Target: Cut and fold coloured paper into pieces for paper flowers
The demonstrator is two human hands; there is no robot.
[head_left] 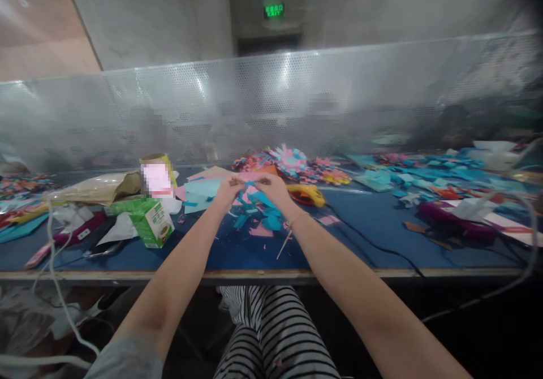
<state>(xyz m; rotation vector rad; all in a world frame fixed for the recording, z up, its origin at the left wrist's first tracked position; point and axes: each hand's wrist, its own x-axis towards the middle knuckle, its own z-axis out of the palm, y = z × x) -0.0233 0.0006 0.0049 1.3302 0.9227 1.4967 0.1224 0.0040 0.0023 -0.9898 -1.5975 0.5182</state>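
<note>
Between left hand (228, 190), right hand (274, 190), pinched scrap (250, 181), blurred

Carton (155, 220) left of scraps (259, 214), glue gun (308, 194) right.

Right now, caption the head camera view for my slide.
Over a blue table, left hand and right hand pinch together above blue and pink paper scraps, yellow glue gun beside.

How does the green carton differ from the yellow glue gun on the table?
The green carton is boxy and lies left of the left hand, apart from it; the yellow glue gun is curved and lies close beside the right hand. Both rest on the blue table.
</note>
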